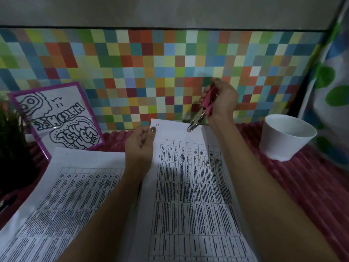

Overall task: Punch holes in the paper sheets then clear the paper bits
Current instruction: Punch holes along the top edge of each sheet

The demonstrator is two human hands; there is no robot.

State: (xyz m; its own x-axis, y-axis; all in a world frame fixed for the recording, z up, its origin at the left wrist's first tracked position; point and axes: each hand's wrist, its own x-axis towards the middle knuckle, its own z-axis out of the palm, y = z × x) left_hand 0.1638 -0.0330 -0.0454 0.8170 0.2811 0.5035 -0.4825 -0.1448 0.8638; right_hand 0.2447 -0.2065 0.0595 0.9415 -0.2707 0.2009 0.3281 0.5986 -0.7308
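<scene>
A printed sheet with a table is lifted at its far end. My left hand pinches its left edge near the top corner, where one punched hole shows. My right hand grips the pink handles of a metal hole punch. The punch's jaws sit over the sheet's top edge, right of the hole. A second printed sheet lies flat to the left.
A white cup stands at the right on the red ribbed cloth. A purple-framed drawing leans against the checkered wall at the left, beside a dark plant. A curtain with green spots hangs at far right.
</scene>
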